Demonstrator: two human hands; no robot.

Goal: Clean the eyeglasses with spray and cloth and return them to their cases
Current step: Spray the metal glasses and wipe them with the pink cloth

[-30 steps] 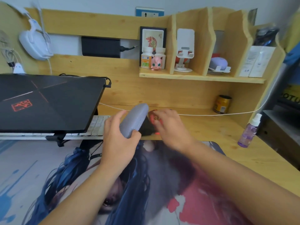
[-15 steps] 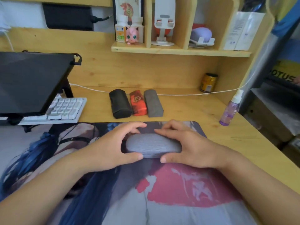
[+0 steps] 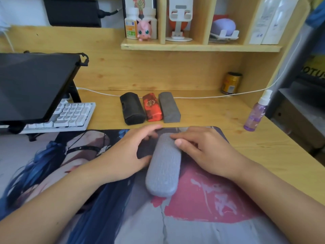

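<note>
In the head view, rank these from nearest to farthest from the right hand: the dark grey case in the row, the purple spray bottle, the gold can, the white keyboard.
From the right hand:
1. Dark grey case, just beyond the fingertips, at the right end of the row.
2. Purple spray bottle, to the right on the desk.
3. Gold can and white keyboard: too close to call; can back right, keyboard far left.

At twelve o'clock, the shelf's top is cut by the frame edge, cropping the framed card (image 3: pixel 139 1) and white phone stand (image 3: pixel 178 20). At nine o'clock the closed laptop (image 3: pixel 35 85) runs off the frame and hides much of the keyboard (image 3: pixel 70 115). The left hand's fingertips (image 3: pixel 151 132) are blurred at the grey case (image 3: pixel 164 166); whether they grip it cannot be told. Lettering on the red case (image 3: pixel 152 110) and the spray bottle (image 3: pixel 255 115) label is too small to read.
</note>
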